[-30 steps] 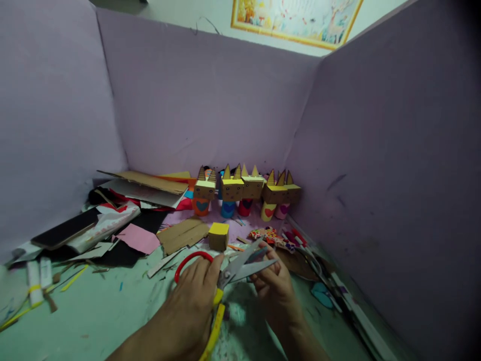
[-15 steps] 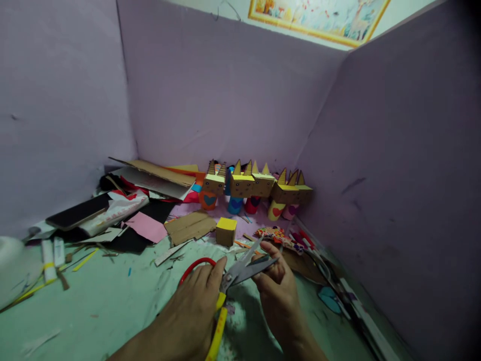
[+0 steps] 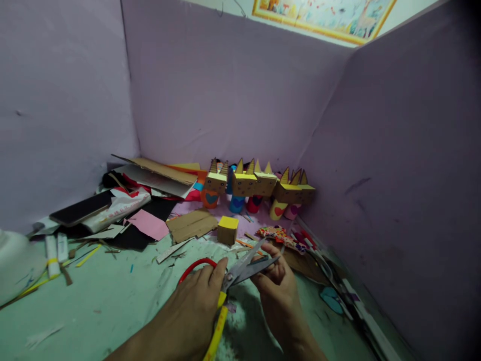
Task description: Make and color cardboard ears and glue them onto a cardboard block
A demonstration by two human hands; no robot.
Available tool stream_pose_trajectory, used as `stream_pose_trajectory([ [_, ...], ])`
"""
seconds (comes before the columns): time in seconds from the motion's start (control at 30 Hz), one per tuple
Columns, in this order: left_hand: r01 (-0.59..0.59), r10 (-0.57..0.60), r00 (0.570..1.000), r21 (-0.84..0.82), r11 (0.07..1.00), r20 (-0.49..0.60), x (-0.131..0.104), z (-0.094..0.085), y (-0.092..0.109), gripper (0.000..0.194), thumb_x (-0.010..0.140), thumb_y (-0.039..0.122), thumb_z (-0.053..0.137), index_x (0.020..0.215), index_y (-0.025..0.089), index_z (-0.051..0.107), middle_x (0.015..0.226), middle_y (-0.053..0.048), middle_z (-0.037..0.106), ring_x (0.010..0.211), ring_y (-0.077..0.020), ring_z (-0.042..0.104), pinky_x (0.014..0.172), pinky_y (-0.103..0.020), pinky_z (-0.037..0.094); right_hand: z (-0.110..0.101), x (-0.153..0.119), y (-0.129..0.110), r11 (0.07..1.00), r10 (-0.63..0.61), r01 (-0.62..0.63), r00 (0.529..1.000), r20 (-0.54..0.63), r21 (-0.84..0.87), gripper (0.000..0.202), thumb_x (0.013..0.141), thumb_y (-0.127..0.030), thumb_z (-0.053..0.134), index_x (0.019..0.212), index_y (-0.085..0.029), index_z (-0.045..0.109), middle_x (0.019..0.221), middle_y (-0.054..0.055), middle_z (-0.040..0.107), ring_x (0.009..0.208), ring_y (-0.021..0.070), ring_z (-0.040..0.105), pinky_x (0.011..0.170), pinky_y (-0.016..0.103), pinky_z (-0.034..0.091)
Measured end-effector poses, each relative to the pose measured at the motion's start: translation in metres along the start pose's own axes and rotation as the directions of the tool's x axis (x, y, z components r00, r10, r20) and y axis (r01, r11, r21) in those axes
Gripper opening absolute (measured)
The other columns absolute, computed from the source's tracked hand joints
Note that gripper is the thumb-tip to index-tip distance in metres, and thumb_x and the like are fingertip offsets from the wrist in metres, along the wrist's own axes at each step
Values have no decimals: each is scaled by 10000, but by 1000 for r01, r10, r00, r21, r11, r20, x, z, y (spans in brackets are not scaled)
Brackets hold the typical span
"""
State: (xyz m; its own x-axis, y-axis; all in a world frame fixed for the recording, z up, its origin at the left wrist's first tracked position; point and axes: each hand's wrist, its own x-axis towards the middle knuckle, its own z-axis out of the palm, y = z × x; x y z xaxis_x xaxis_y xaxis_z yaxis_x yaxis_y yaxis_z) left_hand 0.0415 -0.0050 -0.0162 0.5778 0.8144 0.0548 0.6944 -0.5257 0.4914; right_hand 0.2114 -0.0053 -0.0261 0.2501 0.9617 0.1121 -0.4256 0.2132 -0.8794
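My left hand is closed around a pair of scissors, which has one red handle loop and one yellow handle. The scissor blades are spread apart and point up to the right, toward my right hand. That hand pinches a small dark piece between thumb and fingers, and the piece lies between the two blades. Its material is too small to make out. Just beyond the blades stands a small cardboard cube with a yellow top.
Behind the cube stands a row of cardboard figures with pointed ears and coloured bodies. Paper and cardboard sheets, a phone and a pink sheet lie left. A patterned cloth and several long strips lie right.
The whole view has shifted slightly, so the background sits a little to the right. Both hands, the scissors and the dark piece keep nearly the same pose.
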Motion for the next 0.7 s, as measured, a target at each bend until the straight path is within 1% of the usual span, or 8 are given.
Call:
stream_pose_trajectory([
  [0.23,46,-46,999,36,998,26,0,0,1,612,786,141,345,1391,155,263,1306,-156,477,1166,-288,459,940,-468,381,0,0,2,1000,6,-6,1000,-2,-5,455,545,-203,803,907,-191,527,656,-19,657,583,98,569,577,197,440],
  [0.37,22,-23,1000,52,998,14,0,0,1,606,782,123,329,1385,132,269,1303,-164,479,1166,-287,460,942,-462,380,1,0,0,1000,24,-24,1000,-9,8,462,538,-209,806,897,-199,515,645,-29,649,582,98,565,577,197,434],
  [0.6,0,-3,999,78,997,33,0,-1,1,611,759,93,319,1369,89,285,1223,-195,533,1079,-303,520,872,-467,426,5,-4,-4,999,34,-34,999,-2,19,450,537,-197,792,882,-201,503,628,-47,639,573,92,551,582,197,426],
  [0.7,18,-20,1000,87,996,20,1,-1,3,614,743,74,325,1356,89,315,1181,-198,562,1028,-300,552,842,-447,445,4,-3,-3,1000,28,-28,1000,2,-3,448,546,-204,780,897,-205,502,634,-41,636,577,106,549,575,211,419],
])
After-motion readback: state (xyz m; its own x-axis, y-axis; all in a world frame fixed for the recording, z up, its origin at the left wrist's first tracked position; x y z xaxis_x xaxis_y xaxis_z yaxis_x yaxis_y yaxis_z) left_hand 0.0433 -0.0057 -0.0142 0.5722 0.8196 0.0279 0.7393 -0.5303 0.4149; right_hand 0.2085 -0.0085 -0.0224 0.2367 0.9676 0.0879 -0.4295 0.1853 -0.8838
